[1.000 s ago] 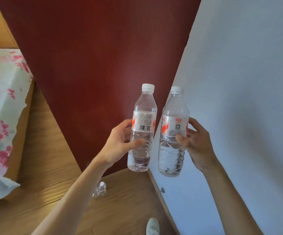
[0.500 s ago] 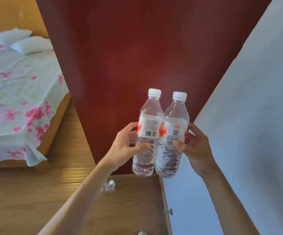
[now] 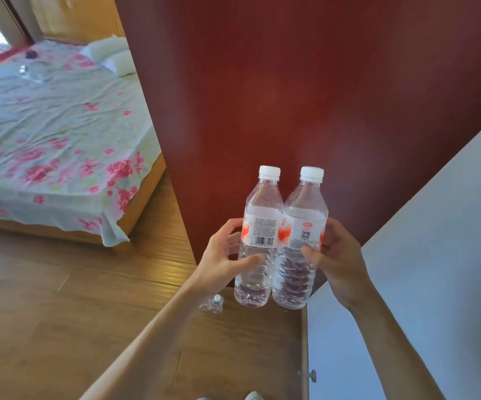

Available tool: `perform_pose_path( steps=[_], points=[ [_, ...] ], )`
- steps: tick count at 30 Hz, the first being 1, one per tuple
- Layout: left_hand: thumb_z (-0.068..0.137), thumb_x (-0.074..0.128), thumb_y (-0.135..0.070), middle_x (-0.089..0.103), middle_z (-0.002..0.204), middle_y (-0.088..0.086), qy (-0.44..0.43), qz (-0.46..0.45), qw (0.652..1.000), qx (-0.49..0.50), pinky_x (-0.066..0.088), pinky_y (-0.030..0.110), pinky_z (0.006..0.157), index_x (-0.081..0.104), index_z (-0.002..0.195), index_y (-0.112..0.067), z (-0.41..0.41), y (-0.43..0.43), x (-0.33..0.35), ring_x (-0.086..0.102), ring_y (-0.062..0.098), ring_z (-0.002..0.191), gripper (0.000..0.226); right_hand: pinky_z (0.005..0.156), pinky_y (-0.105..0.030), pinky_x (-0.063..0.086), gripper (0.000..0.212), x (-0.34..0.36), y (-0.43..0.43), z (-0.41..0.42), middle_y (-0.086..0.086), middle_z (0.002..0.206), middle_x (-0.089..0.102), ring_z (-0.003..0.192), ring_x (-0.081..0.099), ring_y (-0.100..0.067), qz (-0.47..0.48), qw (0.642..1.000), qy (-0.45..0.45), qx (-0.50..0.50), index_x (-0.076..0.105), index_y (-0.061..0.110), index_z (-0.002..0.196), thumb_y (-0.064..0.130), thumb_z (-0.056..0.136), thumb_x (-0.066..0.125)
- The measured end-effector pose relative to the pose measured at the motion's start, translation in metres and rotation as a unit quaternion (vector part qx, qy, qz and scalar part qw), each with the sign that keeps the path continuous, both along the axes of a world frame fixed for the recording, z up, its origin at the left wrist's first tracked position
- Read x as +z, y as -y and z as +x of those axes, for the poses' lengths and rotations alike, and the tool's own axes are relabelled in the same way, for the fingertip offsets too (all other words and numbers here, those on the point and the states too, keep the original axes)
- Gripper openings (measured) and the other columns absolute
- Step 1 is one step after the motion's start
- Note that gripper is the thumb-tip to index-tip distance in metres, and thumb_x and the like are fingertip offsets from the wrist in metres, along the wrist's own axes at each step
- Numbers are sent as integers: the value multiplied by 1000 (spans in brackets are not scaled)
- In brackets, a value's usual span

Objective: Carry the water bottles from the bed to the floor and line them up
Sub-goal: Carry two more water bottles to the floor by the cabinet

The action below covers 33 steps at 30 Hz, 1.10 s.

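Left hand (image 3: 219, 264) grips left bottle (image 3: 262, 223), right hand (image 3: 340, 264) right bottle (image 3: 304, 220); bottles touch.

The left bottle (image 3: 258, 241) and right bottle (image 3: 301, 241), clear with white caps and red-and-white labels, are held upright with sides touching, above the floor (image 3: 46, 313). A third bottle (image 3: 214, 304) sits on the floor beneath them. A fourth bottle (image 3: 31, 73) lies on the bed (image 3: 60, 125).

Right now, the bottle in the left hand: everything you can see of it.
The left-hand bottle is clear ribbed plastic with a white cap, a white label with red-orange patches and a barcode toward the camera, and water inside. It is upright in the air. The left hand grips its middle, thumb in front. Its side touches the second bottle.
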<state>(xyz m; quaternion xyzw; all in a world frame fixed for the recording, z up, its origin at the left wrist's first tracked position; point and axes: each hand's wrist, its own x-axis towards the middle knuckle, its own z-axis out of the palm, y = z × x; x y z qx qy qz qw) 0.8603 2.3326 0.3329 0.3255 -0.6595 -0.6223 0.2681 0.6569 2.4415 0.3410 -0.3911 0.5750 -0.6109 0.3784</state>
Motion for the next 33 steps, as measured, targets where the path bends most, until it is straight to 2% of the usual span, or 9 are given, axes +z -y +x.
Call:
perform_pose_path(
  steps=[3, 6, 10, 12, 15, 22, 26, 30, 33],
  points=[
    [74, 81, -30, 72, 116, 5, 8, 1, 1000, 4, 47, 60, 99, 53, 128, -23, 5, 8, -4, 67, 26, 111, 62, 81, -27, 60, 51, -8, 9, 2, 5, 105, 77, 102, 73, -17, 8, 1000, -2, 10, 57, 9, 123, 1, 75, 74],
    [72, 81, -32, 72, 117, 5, 10, 15, 1000, -2, 49, 59, 97, 51, 131, -20, 10, 20, -10, 68, 26, 110, 67, 85, -32, 60, 67, -15, 21, 6, 1, 111, 76, 105, 72, -21, 26, 1000, -2, 11, 56, 7, 128, 24, 71, 88],
    [72, 81, -31, 72, 118, 6, 10, 34, 999, -7, 51, 59, 96, 51, 131, -18, 16, 33, -27, 69, 26, 109, 68, 85, -33, 60, 82, -27, 28, 9, 1, 111, 76, 104, 72, -22, 59, 998, 10, 1, 56, 12, 127, 41, 59, 90],
    [72, 81, -28, 72, 118, 8, 6, 48, 999, -13, 52, 58, 94, 51, 132, -16, 18, 39, -39, 69, 29, 109, 68, 85, -34, 60, 81, -37, 31, 10, 1, 112, 75, 106, 72, -23, 79, 997, 14, 2, 56, 12, 127, 41, 60, 91],
    [72, 81, -21, 71, 117, 11, -1, 62, 998, -7, 55, 59, 87, 51, 131, -15, 21, 44, -60, 68, 31, 108, 66, 87, -36, 60, 66, -60, 32, 11, 2, 111, 75, 107, 71, -23, 105, 994, 3, 8, 54, 12, 128, 19, 71, 86],
    [70, 83, -12, 72, 111, 12, 8, 92, 996, 14, 57, 51, 87, 52, 127, -14, 36, 48, -121, 70, 30, 103, 65, 79, -21, 57, 62, -113, 31, 25, 10, 108, 75, 108, 70, -14, 171, 985, -18, 36, 53, 11, 126, -6, 72, 78],
    [70, 84, -13, 73, 113, 9, 25, 108, 994, 11, 56, 36, 87, 52, 127, -14, 47, 53, -157, 71, 27, 104, 66, 74, -13, 55, 69, -152, 32, 37, 20, 106, 73, 106, 69, -3, 199, 979, -27, 35, 54, 19, 121, 10, 63, 91],
    [73, 83, 0, 73, 114, 6, 54, 111, 992, 4, 56, 34, 89, 53, 127, -15, 55, 60, -197, 70, 23, 106, 64, 73, -11, 53, 68, -194, 34, 48, 23, 108, 72, 105, 68, 0, 214, 976, -22, 28, 55, 25, 120, 28, 59, 86],
    [71, 83, 0, 73, 112, 6, 72, 106, 992, -1, 56, 38, 91, 54, 126, -15, 60, 65, -229, 71, 23, 104, 64, 76, -14, 55, 69, -226, 32, 52, 19, 111, 72, 107, 69, -6, 222, 974, -26, 23, 55, 27, 121, 24, 61, 88]
  ],
)
